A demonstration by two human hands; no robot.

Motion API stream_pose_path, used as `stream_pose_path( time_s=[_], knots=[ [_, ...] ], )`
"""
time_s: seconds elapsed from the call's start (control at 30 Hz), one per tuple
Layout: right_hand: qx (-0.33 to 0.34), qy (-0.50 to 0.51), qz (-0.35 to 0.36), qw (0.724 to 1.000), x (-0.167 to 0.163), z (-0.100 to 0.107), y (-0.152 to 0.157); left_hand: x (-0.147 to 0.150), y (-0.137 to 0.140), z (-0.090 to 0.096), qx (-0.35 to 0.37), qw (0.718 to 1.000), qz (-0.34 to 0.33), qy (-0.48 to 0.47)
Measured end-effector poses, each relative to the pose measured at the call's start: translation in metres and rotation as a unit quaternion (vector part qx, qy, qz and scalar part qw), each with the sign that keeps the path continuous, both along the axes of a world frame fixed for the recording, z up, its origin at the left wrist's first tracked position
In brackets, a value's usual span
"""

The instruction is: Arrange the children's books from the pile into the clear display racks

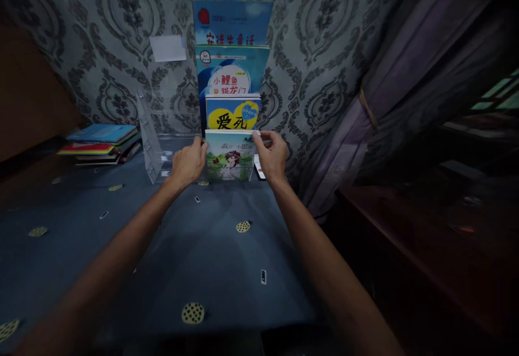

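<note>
A small green picture book with a cartoon figure on its cover stands upright in the lowest tier of a clear acrylic book rack. My left hand grips its left edge, and my right hand pinches its upper right corner. Rising in steps behind it are a blue and yellow book, a teal book with red lettering, and a taller blue book at the top. The rack's left half shows no books. A white card sits at its upper left.
Several books lie stacked on the left of the table, which has a dark blue cloth. A patterned wall rises behind the rack. To the right hang a tied purple curtain and, lower, a dark red surface.
</note>
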State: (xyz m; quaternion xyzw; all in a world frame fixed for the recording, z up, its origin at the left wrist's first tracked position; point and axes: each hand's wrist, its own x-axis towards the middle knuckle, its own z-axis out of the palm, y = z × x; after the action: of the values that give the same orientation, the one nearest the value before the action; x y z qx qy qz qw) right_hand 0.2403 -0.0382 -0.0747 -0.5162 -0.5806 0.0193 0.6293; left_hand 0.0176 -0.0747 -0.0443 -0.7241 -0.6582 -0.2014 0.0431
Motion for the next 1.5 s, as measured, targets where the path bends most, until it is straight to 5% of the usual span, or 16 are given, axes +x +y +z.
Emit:
stream_pose_path(
  time_s=[0.3, 0.53, 0.73, 0.97, 1.23, 1.5],
  knots=[
    [0.063, 0.014, -0.023, 0.998, 0.000, 0.008, -0.006, -0.010, -0.010, -0.010, 0.014, 1.000, -0.015, -0.010],
    [0.158, 0.000, -0.014, 0.987, -0.018, 0.010, -0.042, -0.046, -0.032, -0.058, -0.008, 0.999, -0.033, -0.027],
    [0.071, -0.166, 0.195, 0.964, -0.071, -0.039, -0.079, -0.086, -0.031, -0.103, -0.019, 0.996, -0.057, -0.067],
    [-0.052, -0.264, 0.335, 0.903, -0.112, -0.090, -0.101, -0.091, -0.027, -0.118, -0.013, 0.993, -0.083, -0.079],
    [-0.205, -0.083, 0.239, 0.945, -0.097, -0.091, -0.095, -0.095, -0.024, -0.124, -0.006, 0.983, -0.127, -0.135],
    [-0.268, 0.104, 0.169, 0.943, -0.079, -0.093, -0.080, -0.078, -0.020, -0.129, 0.006, 0.965, -0.187, -0.185]
  ],
)
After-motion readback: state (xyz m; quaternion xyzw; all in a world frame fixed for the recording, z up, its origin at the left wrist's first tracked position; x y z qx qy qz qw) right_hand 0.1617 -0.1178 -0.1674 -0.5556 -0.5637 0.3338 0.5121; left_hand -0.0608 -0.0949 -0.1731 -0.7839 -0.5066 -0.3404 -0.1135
